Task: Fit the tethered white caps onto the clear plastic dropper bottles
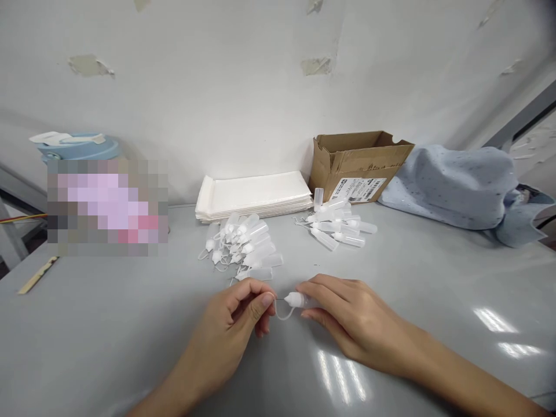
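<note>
My right hand [351, 310] is closed around a small translucent needle-tip squeeze bottle [296, 299], which lies on its side just above the table with its thin metal needle pointing left. A white strap [284, 318] loops from the bottle's neck to my left hand [243, 318]. There, thumb and forefinger are pinched at the needle's end; the strap's tip cap is hidden between them. Behind my left hand lies a loose pile of similar bottles [260, 253]. Another group of bottles [325, 238] is farther back to the right.
White padded envelopes [256, 194] are stacked against the wall. Beside them stands an open cardboard box [360, 165], with light-blue speckled cloth [452, 185] at its right. On the left are a blue-lidded container [80, 149], a pixelated patch and a thin strip [39, 275] on the grey table [108, 324].
</note>
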Tool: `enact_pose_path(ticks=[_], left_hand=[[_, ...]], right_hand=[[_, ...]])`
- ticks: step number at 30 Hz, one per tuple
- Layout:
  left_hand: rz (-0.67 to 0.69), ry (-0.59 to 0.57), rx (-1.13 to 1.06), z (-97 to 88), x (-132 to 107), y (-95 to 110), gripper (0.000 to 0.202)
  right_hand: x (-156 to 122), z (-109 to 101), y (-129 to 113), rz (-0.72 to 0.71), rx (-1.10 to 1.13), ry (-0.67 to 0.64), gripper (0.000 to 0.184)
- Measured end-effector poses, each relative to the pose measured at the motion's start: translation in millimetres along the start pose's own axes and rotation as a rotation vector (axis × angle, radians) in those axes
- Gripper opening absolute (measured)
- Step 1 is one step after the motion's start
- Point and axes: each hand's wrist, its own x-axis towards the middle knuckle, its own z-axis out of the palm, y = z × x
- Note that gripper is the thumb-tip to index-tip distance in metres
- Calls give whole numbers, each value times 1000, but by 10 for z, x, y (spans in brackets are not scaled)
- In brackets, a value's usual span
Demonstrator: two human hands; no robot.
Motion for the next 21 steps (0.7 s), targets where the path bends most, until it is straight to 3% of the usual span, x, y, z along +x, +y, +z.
enact_pose_path(ticks=[21], left_hand=[[11,-11,-16,18,3,-4,28]], right_hand=[[23,-32,-38,7,-3,3,23]])
